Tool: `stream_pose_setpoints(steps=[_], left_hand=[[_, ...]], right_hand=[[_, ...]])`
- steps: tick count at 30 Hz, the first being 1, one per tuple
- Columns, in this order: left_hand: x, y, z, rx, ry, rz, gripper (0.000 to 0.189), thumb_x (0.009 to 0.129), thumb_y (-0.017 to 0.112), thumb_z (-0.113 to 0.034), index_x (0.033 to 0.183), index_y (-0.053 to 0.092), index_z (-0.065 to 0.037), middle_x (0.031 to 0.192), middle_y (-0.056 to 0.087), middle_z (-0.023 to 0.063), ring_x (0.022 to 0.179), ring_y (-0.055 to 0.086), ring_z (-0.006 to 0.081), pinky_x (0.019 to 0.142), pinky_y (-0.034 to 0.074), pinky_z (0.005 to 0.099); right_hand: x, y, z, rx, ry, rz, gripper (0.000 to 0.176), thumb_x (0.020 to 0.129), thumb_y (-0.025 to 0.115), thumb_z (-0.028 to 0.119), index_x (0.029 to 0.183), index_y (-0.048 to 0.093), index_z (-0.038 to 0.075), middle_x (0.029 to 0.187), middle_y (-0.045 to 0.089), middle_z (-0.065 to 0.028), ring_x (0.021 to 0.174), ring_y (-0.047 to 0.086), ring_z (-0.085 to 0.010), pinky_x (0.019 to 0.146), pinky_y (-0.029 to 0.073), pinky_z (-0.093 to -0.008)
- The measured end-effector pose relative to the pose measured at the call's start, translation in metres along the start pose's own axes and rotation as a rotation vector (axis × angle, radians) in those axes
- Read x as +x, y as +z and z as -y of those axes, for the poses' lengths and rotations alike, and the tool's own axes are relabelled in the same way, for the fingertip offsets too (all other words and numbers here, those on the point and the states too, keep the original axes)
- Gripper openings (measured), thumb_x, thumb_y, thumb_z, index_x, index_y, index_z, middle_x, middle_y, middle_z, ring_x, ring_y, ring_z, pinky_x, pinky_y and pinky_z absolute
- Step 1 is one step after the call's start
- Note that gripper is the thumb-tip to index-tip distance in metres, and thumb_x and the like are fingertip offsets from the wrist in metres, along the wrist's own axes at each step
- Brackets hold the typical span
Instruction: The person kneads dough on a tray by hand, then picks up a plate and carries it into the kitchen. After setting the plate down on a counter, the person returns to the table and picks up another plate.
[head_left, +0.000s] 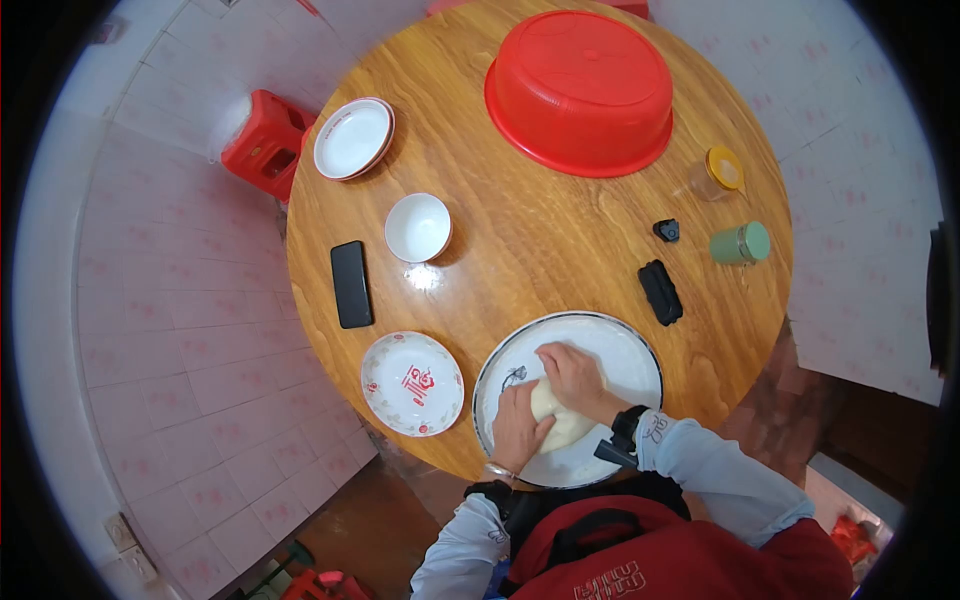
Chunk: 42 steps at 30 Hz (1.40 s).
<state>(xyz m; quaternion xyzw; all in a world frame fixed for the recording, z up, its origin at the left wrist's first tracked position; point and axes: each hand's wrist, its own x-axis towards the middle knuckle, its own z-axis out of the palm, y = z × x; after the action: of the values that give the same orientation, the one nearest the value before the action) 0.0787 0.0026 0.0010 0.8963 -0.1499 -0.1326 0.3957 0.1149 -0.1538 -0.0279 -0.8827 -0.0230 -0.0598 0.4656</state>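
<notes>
A pale lump of dough (566,430) lies in a large round white tray (632,365) with a dark rim, at the near edge of the table. My left hand (518,430) grips the dough's left side, its thumb pressing on the top. Over the upper part of the same lump, my right hand (574,378) is curled, fingers bent and pressed against it. Both hands partly cover the dough. A dark design shows on the tray just above my left hand.
Left of the tray stand a patterned plate (390,397), a black phone (350,285), a white bowl (418,228) and stacked dishes (352,140). An upturned red basin (585,85) is at the back. Rightward are a yellow-lidded jar (716,174), a green container (738,244) and a black case (660,292).
</notes>
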Motion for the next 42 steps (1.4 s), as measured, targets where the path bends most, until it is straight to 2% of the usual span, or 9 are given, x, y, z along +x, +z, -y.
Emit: stream_pose_setpoints(steps=[5, 10, 14, 16, 19, 23, 27, 37, 42], left_hand=[[0.011, 0.003, 0.01, -0.086, -0.098, -0.007, 0.059, 0.07, 0.071, -0.016, 0.125, 0.051, -0.005, 0.11, 0.057, 0.0186, 0.102, 0.055, 0.0384, 0.087, 0.047, 0.0453], [-0.011, 0.013, -0.018, -0.057, 0.067, -0.145, 0.064, 0.067, 0.073, -0.014, 0.127, 0.05, -0.006, 0.115, 0.055, 0.0162, 0.109, 0.05, 0.0379, 0.095, 0.039, 0.0473], [-0.026, 0.018, -0.045, -0.161, 0.143, -0.08, 0.068, 0.068, 0.069, -0.008, 0.132, 0.045, -0.004, 0.125, 0.049, 0.0193, 0.118, 0.046, 0.0383, 0.104, 0.033, 0.0471], [-0.028, 0.019, -0.046, -0.235, 0.165, -0.03, 0.07, 0.068, 0.067, -0.006, 0.134, 0.043, -0.003, 0.129, 0.046, 0.0206, 0.123, 0.044, 0.0386, 0.107, 0.031, 0.0467], [-0.042, 0.022, -0.038, -0.757, -0.108, -0.144, 0.05, 0.083, 0.057, -0.006, 0.131, 0.045, -0.001, 0.13, 0.044, 0.0206, 0.122, 0.044, 0.0359, 0.11, 0.029, 0.0442], [-0.029, 0.058, -0.041, -0.32, -0.134, -0.464, 0.028, 0.096, 0.048, -0.012, 0.122, 0.053, -0.003, 0.116, 0.054, 0.0171, 0.109, 0.05, 0.0336, 0.097, 0.036, 0.0431], [-0.024, 0.066, -0.029, -0.138, -0.033, -0.505, 0.03, 0.095, 0.05, -0.02, 0.12, 0.056, -0.005, 0.118, 0.056, 0.0136, 0.108, 0.05, 0.0327, 0.094, 0.034, 0.0451], [0.032, 0.055, -0.02, 0.107, -0.148, -0.365, 0.034, 0.091, 0.054, -0.02, 0.123, 0.057, -0.01, 0.121, 0.056, 0.0098, 0.113, 0.048, 0.0307, 0.096, 0.03, 0.0466], [0.066, 0.049, -0.022, 0.119, -0.224, -0.227, 0.026, 0.094, 0.051, -0.019, 0.117, 0.06, -0.011, 0.103, 0.065, 0.007, 0.096, 0.057, 0.0268, 0.081, 0.037, 0.0451]], right_hand=[[0.007, 0.001, -0.004, -0.057, 0.144, 0.071, 0.022, 0.098, 0.048, 0.027, 0.097, 0.061, 0.008, 0.08, 0.066, -0.0153, 0.079, 0.065, -0.0344, 0.068, 0.05, -0.0464], [0.015, -0.025, 0.014, 0.132, 0.463, 0.373, 0.035, 0.1, 0.042, 0.037, 0.1, 0.062, 0.009, 0.079, 0.067, -0.013, 0.078, 0.065, -0.0347, 0.07, 0.049, -0.0485], [-0.006, -0.04, 0.04, 0.049, 0.384, 0.248, 0.029, 0.099, 0.043, 0.027, 0.103, 0.063, 0.006, 0.082, 0.066, -0.011, 0.08, 0.064, -0.0301, 0.07, 0.048, -0.0406], [-0.027, -0.036, 0.04, 0.038, 0.163, -0.021, 0.024, 0.098, 0.046, 0.021, 0.107, 0.06, 0.004, 0.091, 0.064, -0.0146, 0.084, 0.063, -0.0316, 0.073, 0.048, -0.0406], [-0.044, -0.047, 0.066, -0.044, 0.092, 0.073, 0.022, 0.094, 0.052, 0.018, 0.109, 0.057, 0.003, 0.108, 0.061, -0.0169, 0.098, 0.06, -0.0333, 0.077, 0.046, -0.0402], [-0.065, -0.035, 0.062, -0.073, -0.049, -0.111, 0.028, 0.089, 0.058, 0.016, 0.114, 0.056, 0.005, 0.105, 0.059, -0.0121, 0.095, 0.057, -0.0294, 0.086, 0.039, -0.0421], [-0.063, -0.028, 0.044, -0.129, -0.141, -0.051, 0.034, 0.085, 0.062, 0.016, 0.118, 0.055, 0.007, 0.113, 0.056, -0.0107, 0.096, 0.054, -0.0283, 0.089, 0.036, -0.0455], [-0.013, -0.016, 0.009, -0.147, -0.036, -0.046, 0.033, 0.086, 0.061, 0.015, 0.118, 0.054, 0.007, 0.11, 0.058, -0.0103, 0.1, 0.054, -0.0278, 0.087, 0.036, -0.0434], [0.006, -0.011, 0.0, -0.013, 0.226, -0.095, 0.021, 0.095, 0.054, 0.017, 0.113, 0.055, 0.006, 0.102, 0.063, -0.0162, 0.093, 0.061, -0.0358, 0.076, 0.046, -0.0451]])
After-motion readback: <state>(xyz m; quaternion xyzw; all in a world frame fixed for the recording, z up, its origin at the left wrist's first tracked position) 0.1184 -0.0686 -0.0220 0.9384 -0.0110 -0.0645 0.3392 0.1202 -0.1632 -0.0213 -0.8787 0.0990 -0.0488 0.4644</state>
